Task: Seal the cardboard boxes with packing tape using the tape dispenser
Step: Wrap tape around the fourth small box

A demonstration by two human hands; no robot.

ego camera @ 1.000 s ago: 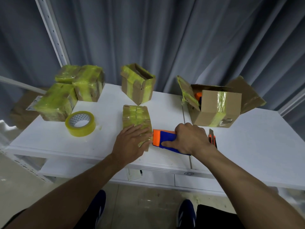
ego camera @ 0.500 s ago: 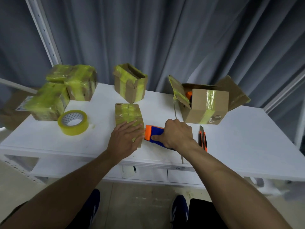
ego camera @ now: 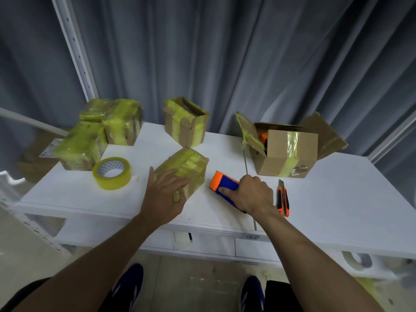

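Table white, curtain grey; L grip flat on box, R grip round dispenser.

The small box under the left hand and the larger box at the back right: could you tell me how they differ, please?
The small box is shut and covered almost all over in yellowish tape; the larger box has open flaps and a tape strip down its front. The left hand rests on the small box; nothing touches the larger box. Both are brown cardboard on the white table.
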